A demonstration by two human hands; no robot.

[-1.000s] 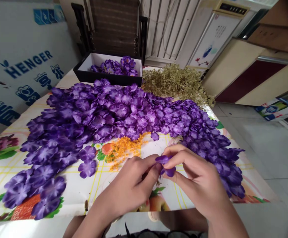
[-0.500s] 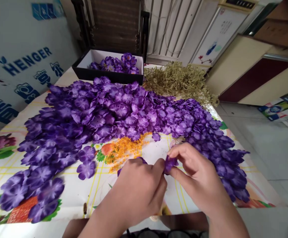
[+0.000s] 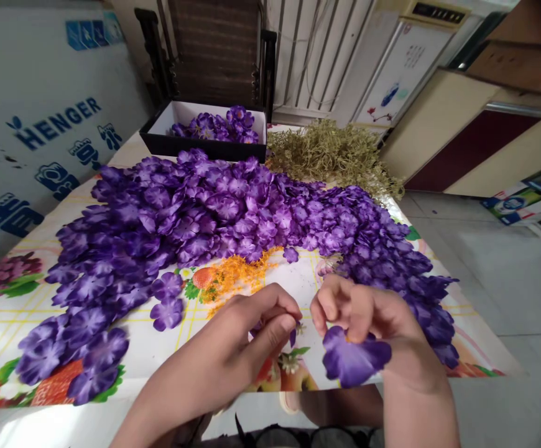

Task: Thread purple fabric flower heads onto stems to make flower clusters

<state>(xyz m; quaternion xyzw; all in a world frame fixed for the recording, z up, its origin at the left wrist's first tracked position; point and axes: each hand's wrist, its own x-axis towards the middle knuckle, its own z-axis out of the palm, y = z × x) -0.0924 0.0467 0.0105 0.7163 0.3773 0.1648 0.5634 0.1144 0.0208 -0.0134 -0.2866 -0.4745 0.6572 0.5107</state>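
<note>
Over the table's near edge, my right hand (image 3: pixel 366 308) is closed on a large purple petal piece (image 3: pixel 354 361), with a speck of orange at its top by the fingertips. To its left, my left hand (image 3: pixel 242 342) pinches a small purple flower (image 3: pixel 293 334), mostly covered by the thumb and fingers. A pale green sprig end (image 3: pixel 301 326) pokes out beside that thumb. Just beyond my left hand lie loose orange stamens (image 3: pixel 233 280). Purple artificial petals (image 3: pixel 224 205) are heaped in a wide arc around both hands.
A black box (image 3: pixel 205 149) with assembled purple flowers (image 3: pixel 224 127) stands at the back, beside a heap of olive-green stems (image 3: pixel 331 149). Behind it is a dark chair (image 3: pixel 214 50). A patterned cloth covers the table (image 3: pixel 293 283). A white HENGER-marked panel (image 3: pixel 28 81) borders the left side.
My hands have come apart from their shared pinch. The right hand has drawn rightward and now shows a large petal piece; the left has turned, and its small flower shows at the fingertips.
</note>
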